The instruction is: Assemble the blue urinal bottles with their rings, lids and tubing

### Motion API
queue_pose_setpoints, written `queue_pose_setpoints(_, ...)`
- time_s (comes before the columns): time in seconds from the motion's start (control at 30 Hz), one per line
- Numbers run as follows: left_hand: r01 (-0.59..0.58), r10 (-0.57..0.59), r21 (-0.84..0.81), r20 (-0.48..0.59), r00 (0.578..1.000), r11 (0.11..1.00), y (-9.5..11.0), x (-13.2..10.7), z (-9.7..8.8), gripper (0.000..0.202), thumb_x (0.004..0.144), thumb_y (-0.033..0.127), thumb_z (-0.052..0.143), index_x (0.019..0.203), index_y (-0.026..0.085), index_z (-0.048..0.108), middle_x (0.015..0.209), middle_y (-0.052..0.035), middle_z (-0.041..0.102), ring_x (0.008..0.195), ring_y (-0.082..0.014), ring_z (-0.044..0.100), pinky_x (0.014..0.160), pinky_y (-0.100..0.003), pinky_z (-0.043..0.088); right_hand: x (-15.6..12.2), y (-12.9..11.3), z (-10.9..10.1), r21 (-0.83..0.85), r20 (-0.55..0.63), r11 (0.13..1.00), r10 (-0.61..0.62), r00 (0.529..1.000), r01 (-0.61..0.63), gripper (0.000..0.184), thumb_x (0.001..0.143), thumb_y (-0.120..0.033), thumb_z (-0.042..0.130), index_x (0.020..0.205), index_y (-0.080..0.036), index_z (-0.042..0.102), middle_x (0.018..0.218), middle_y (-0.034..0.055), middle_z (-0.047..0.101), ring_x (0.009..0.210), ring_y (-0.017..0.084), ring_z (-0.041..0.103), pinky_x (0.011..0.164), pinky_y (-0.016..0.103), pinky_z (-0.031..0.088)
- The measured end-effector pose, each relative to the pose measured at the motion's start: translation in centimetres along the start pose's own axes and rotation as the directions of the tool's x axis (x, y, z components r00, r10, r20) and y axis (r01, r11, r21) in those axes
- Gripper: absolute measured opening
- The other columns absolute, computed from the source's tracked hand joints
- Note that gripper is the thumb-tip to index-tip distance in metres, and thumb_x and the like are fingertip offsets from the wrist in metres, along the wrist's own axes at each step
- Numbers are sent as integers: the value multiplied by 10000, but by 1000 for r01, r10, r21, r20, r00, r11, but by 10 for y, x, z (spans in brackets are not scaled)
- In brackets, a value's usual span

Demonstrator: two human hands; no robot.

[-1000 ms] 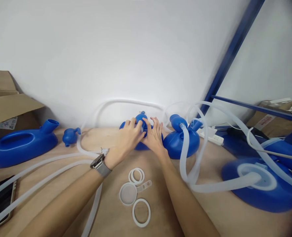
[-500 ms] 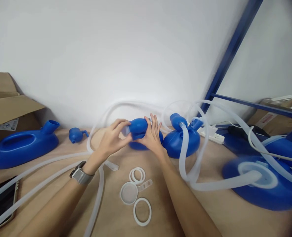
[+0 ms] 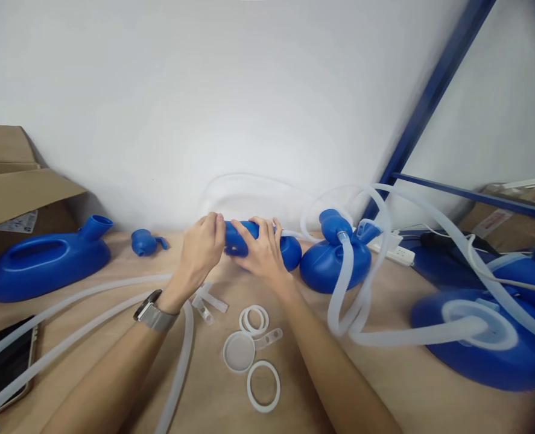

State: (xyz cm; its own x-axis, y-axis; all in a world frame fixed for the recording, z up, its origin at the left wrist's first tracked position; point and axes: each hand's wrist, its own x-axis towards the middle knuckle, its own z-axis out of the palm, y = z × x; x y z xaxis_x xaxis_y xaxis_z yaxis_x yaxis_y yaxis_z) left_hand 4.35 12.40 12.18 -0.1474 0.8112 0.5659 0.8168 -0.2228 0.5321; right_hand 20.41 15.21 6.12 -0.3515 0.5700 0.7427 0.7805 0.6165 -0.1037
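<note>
Both my hands are on a blue plastic urinal bottle [image 3: 291, 252] near the wall. My left hand [image 3: 201, 244] is closed around its left end, fingers curled, hiding that end. My right hand [image 3: 262, 250] grips the bottle from above, thumb stretched toward the left and fingers bent over the top. Below the hands lie a round white cap [image 3: 239, 352], two small white rings [image 3: 253, 319], a larger white ring [image 3: 263, 387] and a clear strap with holes [image 3: 268, 339]. More clear strips [image 3: 213, 299] lie beside my left wrist.
At left stand another blue urinal bottle [image 3: 50, 265], a small blue spouted piece [image 3: 144, 242], a cardboard box [image 3: 27, 193] and a phone [image 3: 11, 361]. Translucent hoses [image 3: 104, 286] cross the table. On the right are blue bottles [image 3: 335, 268] with hoses and a power strip [image 3: 398, 255].
My left hand has gone from pinching a translucent cap at the bottle's left end to wrapping around that end. My right hand has shifted slightly left, its fingers now bent over the bottle.
</note>
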Motion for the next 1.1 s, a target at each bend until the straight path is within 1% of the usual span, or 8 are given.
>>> queue_pose_setpoints(0.23, 120, -97, -244, 106, 990, 962, -11, 13, -8, 423, 1016, 505, 344, 1000, 185, 621, 849, -69, 764, 628, -213, 728, 612, -301, 546, 1, 23, -2, 105, -17, 983, 155, 988, -153, 834, 782, -468, 821, 1536, -317, 498, 1419, 123, 510, 1350, 360, 506, 1271, 628, 217)
queue_pose_setpoints(0.37, 129, -118, -79, 122, 985, 989, -16, 14, -19, 265, 905, 482, 595, 934, 223, 642, 707, -18, 725, 576, -227, 698, 596, -310, 512, 3, 29, -6, 126, -18, 963, 241, 970, -237, 840, 790, -447, 809, 1545, -316, 464, 1434, 118, 536, 1395, 369, 496, 1274, 701, 95)
queue_pose_setpoints(0.57, 135, -152, 154, 107, 982, 979, -41, 27, -42, 149, 859, 367, 618, 826, 223, 637, 660, -72, 691, 630, -275, 678, 572, -342, 495, 4, 40, -16, 254, -55, 927, 299, 953, -276, 886, 742, -366, 828, 1531, -226, 451, 1420, 145, 529, 1356, 344, 523, 1237, 537, 343)
queue_pose_setpoints(0.63, 131, -137, 43, 391, 910, 990, -41, 25, -48, 252, 852, 465, 661, 843, 214, 669, 666, -59, 698, 595, -248, 671, 534, -323, 507, 2, 44, -19, 268, -36, 918, 312, 949, -292, 889, 754, -355, 818, 1544, -236, 429, 1436, 141, 515, 1372, 338, 511, 1226, 525, 364)
queue_pose_setpoints(0.7, 99, 0, -110, 666, 746, 989, -35, 18, -50, 369, 862, 572, 661, 957, 220, 710, 784, -54, 744, 644, -231, 699, 553, -311, 542, 1, 46, -19, 267, 14, 920, 296, 955, -289, 891, 761, -355, 820, 1553, -272, 420, 1465, 128, 503, 1395, 341, 493, 1229, 549, 354)
queue_pose_setpoints(0.77, -3, 156, -204, 737, 658, 979, -27, 8, -46, 416, 875, 589, 661, 1097, 242, 716, 988, -67, 770, 806, -241, 733, 671, -330, 584, -1, 44, -16, 260, 51, 927, 266, 963, -270, 894, 765, -364, 826, 1558, -295, 418, 1490, 118, 494, 1408, 343, 482, 1248, 581, 315)
queue_pose_setpoints(0.97, -380, 386, -86, 334, 860, 921, -9, -7, -11, 355, 979, 538, 591, 1087, 208, 662, 1100, -103, 727, 993, -279, 680, 880, -410, 537, -4, 39, -11, 240, 73, 955, 159, 985, -172, 890, 801, -398, 809, 1582, -296, 393, 1501, 131, 491, 1447, 337, 463, 1274, 632, 226)
queue_pose_setpoints(1.1, -483, 476, 6, 163, 864, 876, -12, -3, 4, 257, 1021, 445, 539, 948, 206, 597, 954, -94, 682, 922, -281, 630, 831, -415, 502, -4, 39, -14, 241, 102, 963, 98, 990, -120, 857, 802, -370, 790, 1566, -297, 410, 1500, 122, 497, 1450, 332, 459, 1281, 625, 212)
